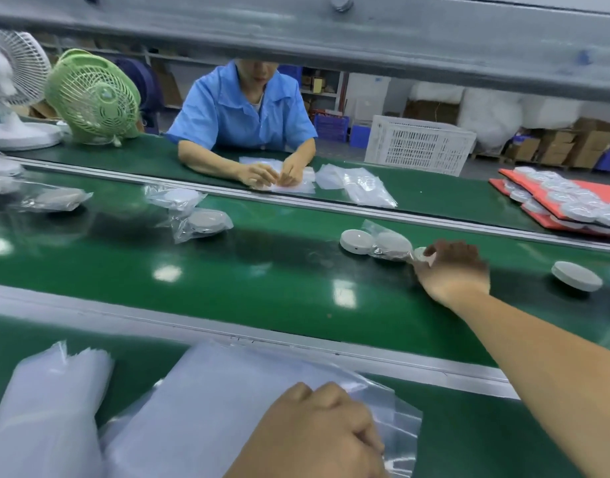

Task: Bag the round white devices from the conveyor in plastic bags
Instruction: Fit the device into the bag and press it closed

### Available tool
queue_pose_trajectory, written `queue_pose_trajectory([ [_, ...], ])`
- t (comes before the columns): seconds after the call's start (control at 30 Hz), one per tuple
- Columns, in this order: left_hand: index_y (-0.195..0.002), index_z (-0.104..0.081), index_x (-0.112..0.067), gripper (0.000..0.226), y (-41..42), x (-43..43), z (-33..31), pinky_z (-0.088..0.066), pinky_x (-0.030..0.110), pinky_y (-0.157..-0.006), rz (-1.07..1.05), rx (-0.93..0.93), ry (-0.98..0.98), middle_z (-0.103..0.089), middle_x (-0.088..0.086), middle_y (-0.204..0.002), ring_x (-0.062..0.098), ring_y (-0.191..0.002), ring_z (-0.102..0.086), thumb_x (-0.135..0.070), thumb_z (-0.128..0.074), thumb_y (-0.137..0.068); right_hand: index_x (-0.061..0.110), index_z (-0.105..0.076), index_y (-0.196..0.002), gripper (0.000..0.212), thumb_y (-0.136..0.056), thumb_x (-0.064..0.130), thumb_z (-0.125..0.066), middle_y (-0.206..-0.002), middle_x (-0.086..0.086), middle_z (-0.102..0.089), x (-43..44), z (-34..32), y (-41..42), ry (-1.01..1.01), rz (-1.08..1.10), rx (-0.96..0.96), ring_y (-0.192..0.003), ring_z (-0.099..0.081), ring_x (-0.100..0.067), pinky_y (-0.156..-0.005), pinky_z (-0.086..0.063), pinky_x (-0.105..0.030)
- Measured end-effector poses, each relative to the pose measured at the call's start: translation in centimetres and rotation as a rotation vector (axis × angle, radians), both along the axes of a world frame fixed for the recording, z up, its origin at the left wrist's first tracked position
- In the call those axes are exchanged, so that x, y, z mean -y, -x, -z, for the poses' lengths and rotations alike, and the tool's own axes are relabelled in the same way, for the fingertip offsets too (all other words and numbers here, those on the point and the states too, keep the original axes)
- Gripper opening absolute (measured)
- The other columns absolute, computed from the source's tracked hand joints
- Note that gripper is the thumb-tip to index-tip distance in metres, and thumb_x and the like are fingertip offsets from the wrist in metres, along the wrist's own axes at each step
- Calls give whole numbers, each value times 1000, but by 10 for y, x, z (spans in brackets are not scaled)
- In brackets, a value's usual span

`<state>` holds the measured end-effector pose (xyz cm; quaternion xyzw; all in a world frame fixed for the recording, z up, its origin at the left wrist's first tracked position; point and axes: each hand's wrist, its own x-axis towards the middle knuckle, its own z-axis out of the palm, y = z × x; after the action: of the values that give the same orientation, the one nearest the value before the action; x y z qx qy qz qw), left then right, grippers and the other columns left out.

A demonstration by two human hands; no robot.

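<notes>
1. Right hand [451, 270] reaches out over the conveyor [262, 291], arm stretched, fingers curled round the held device [422, 254]; only part of its white rim shows.
2. Held device sits on the belt right of centre, touching the bagged device [392, 246] to its left.
3. A bare device [357, 241] lies just left of the bagged one, against its bag.
4. Another loose device [576, 276] lies further right on the belt, well apart from the hand.
5. Left hand [317, 436] is low on the near bench [469, 436], fingers curled and pinching the top bag [386, 405] of the bag stack [210, 401].
6. Second bag stack [48, 408] lies left of the first.
7. More bagged units [207, 220] lie on the belt's left part, blurry.
8. Across the belt, a person [241, 112] in a blue shirt handles bags on the far bench [434, 188].
9. Red trays [538, 188] loaded with white devices sit far right.
10. White crate [419, 144] stands behind the far bench; green fan [93, 98] and white fan [13, 81] stand far left.
</notes>
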<state>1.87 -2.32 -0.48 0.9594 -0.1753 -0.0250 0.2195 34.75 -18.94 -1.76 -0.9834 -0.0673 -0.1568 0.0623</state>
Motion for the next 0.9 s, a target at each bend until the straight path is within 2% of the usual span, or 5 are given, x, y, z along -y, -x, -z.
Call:
queue_pose_trajectory([
  [0.07, -131, -53, -17, 40, 0, 2, -1, -18, 32, -109, 58, -81, -33, -42, 3, -141, 21, -133, -30, -35, -32, -103, 35, -54, -134, 59, -92, 75, -45, -131, -8, -63, 10, 7, -6, 23, 20, -150, -117, -59, -34, -89, -50, -41],
  [0.17, -127, -59, -22, 38, -3, 3, -3, -23, 28, -109, -205, -49, -21, -48, -5, -138, 11, -130, -35, -39, -35, -103, 33, -59, -119, 54, -92, 77, -44, -114, -7, -68, 11, 6, -13, 45, -7, -147, -100, -62, -32, -81, -49, -37],
  [0.33, -99, -66, -50, 23, 2, 1, -7, -43, 12, -91, -421, 232, 250, -55, -48, -110, -14, -112, -48, -57, -51, -82, 25, -61, -129, 34, -96, 18, -53, -110, -6, -69, 5, 3, -4, 377, -73, 118, -90, -64, -30, -70, -42, -33],
  [0.57, -88, -68, -52, 17, -5, -19, -5, -52, 26, -85, -594, 280, 382, -60, -44, -101, -14, -101, -57, -61, -54, -83, 37, -39, -151, 67, -94, 70, -51, -157, -6, -43, -2, 3, -8, 60, -216, -283, -136, -47, -34, -106, -46, -48],
  [0.9, -84, -69, -55, 24, -10, -39, 1, -47, 26, -71, -753, 317, 575, -65, -38, -96, -11, -92, -62, -67, -51, -74, 8, -55, -105, 15, -97, 12, -43, -96, -14, -64, -43, 12, -17, 25, -109, -58, -79, -55, -28, -61, -41, -35],
])
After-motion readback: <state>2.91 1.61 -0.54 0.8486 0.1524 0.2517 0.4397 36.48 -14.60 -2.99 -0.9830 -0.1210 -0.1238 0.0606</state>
